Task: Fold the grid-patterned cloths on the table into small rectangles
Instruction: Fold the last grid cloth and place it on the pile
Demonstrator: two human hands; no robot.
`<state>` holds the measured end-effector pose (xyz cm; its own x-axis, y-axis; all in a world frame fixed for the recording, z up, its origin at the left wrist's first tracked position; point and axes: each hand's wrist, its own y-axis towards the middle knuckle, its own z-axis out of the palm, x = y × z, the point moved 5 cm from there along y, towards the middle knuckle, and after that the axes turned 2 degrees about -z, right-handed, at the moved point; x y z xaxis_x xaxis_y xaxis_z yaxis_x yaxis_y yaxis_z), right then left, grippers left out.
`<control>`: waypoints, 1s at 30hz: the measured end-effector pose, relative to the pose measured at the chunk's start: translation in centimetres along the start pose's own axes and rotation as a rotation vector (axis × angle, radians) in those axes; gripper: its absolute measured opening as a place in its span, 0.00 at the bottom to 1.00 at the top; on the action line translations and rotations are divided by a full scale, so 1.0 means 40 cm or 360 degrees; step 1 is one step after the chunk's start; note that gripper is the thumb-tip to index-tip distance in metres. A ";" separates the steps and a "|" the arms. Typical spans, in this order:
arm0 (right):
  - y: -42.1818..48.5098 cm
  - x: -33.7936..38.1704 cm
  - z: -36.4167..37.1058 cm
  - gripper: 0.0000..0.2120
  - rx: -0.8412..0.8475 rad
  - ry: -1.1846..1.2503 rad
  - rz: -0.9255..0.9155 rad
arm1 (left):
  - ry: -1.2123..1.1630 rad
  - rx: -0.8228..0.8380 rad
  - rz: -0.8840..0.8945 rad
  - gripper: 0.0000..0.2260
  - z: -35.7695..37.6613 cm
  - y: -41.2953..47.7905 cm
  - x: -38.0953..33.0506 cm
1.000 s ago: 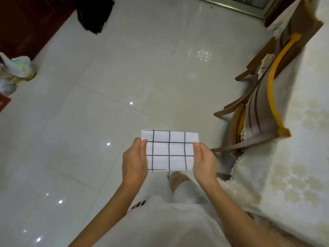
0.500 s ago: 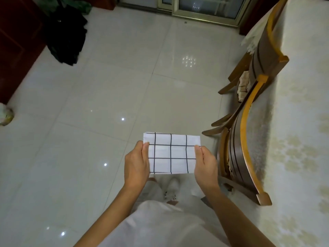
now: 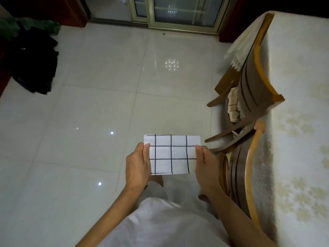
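A white cloth with a black grid (image 3: 170, 154), folded into a small rectangle, hangs in the air above the floor in front of my body. My left hand (image 3: 138, 166) pinches its left edge, thumb on the front face. My right hand (image 3: 206, 166) pinches the right edge the same way. The cloth is held flat and upright, facing me. The table (image 3: 299, 122), covered by a cream patterned tablecloth, runs along the right side; no other grid cloth shows on it in this view.
Two wooden chairs (image 3: 249, 82) stand tucked against the table's left edge, close to my right arm. A dark heap of fabric (image 3: 35, 65) lies on the white tiled floor at the far left. A glass sliding door (image 3: 178, 13) is straight ahead.
The view has swung up and toward the door, bringing more of the table and chairs into sight. Both hands keep the same hold on the folded cloth.
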<state>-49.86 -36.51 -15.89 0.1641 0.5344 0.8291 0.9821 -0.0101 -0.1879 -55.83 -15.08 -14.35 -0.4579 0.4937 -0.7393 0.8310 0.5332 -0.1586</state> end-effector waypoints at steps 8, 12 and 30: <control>0.322 0.173 0.090 0.18 -0.0044 0.0057 0.0065 | -0.0024 0.0088 0.0080 0.18 -0.022 0.404 -0.110; 0.439 0.235 0.109 0.19 -0.0089 0.0082 0.0085 | -0.0018 0.0125 0.0106 0.18 -0.024 0.545 -0.162; 1.045 0.274 0.056 0.17 -0.0144 0.0049 0.0128 | 0.0044 0.0148 0.0242 0.17 0.198 1.057 -0.468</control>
<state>-7.20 -29.16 -15.84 0.2441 0.5029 0.8292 0.9697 -0.1287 -0.2074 -9.62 -7.22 -12.39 -0.3322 0.5832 -0.7413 0.9164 0.3857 -0.1072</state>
